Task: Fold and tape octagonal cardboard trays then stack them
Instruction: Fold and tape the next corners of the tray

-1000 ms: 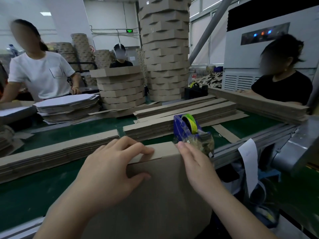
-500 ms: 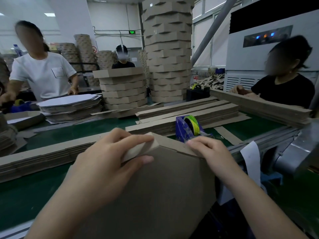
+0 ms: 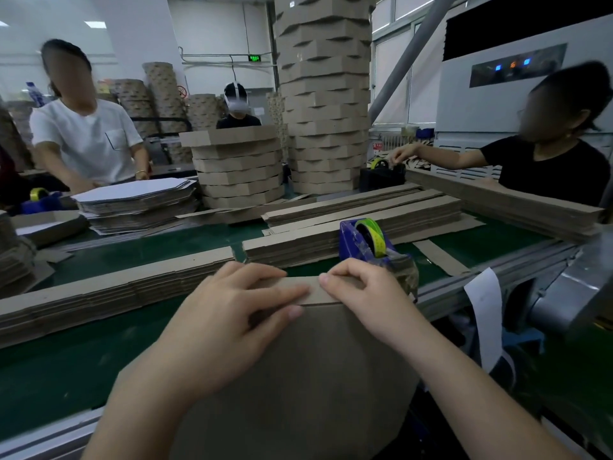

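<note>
Right, the cardboard tray (image 3: 298, 376) stands on edge directly in front of the tape dispenser (image 3: 365, 240), on the camera side, with its plain brown underside facing the viewer. Its inside is hidden. The bottom of the tray is cut off by the frame, so the full octagon outline can't be confirmed; only the slanted right edge shows. A narrow folded rim flap runs along the top, with a clear crease line under it.

The left hand (image 3: 225, 323) is in front of and left of the dispenser, its fingers curled over the rim flap and the thumb pressed on the panel below, pinching the flap down. It covers the left part of the rim. The right hand (image 3: 368, 300) is just in front of the dispenser and hides its base. Its fingers are bent tight and nip the flap, their tips almost meeting the left ones. I cannot tell whether any tape is between them.

The dispenser is blue with a yellow-green roll and sits on the green surface (image 3: 83, 353). Flat cardboard strips (image 3: 348, 210) lie just behind it. A tall tray stack (image 3: 325, 111) stands well behind it, its top cut off. A shorter tray stack (image 3: 237, 167) stands behind and to the left.
</note>
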Motion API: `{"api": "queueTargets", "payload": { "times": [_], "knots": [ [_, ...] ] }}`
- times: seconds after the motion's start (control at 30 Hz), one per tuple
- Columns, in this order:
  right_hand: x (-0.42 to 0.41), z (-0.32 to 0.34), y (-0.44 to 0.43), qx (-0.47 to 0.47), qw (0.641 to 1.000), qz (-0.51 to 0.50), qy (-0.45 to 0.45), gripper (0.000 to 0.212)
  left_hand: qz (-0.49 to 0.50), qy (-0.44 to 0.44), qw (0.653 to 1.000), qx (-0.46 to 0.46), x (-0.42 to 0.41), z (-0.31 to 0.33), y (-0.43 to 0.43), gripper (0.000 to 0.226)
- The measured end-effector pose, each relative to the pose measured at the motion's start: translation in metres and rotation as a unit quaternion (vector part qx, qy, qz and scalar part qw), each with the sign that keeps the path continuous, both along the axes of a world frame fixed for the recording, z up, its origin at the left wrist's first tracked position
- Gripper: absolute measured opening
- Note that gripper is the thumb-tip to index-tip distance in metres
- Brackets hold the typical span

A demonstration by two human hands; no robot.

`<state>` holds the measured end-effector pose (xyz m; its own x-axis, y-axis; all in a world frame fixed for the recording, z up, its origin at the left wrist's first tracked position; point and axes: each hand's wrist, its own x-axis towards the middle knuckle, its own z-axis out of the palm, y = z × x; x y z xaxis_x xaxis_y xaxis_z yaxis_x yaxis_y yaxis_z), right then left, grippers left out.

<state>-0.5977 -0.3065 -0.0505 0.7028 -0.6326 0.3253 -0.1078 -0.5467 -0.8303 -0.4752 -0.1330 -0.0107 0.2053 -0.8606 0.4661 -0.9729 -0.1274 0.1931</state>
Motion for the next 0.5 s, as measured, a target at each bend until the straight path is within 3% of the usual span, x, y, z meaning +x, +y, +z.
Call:
{"api": "queueTargets", "payload": {
  "times": [0.1, 0.27, 0.5],
  "knots": [
    [-0.006, 0.005, -0.008, 0.038, 0.998, 0.041, 0.009, 0.016, -0.003, -0.039, 0.998, 0.052, -0.003, 0.007, -0.013, 0.037],
    [-0.017, 0.004, -0.023, 0.165, 0.983, 0.078, -0.024, 0.03, 0.003, 0.005, 1.0, 0.021, -0.003, 0.001, -0.017, 0.035],
    [-0.009, -0.003, -0.024, 0.118, 0.99, 0.068, -0.039, 0.028, 0.006, 0.056, 0.998, -0.012, -0.001, -0.002, -0.016, 0.027]
  ]
}}
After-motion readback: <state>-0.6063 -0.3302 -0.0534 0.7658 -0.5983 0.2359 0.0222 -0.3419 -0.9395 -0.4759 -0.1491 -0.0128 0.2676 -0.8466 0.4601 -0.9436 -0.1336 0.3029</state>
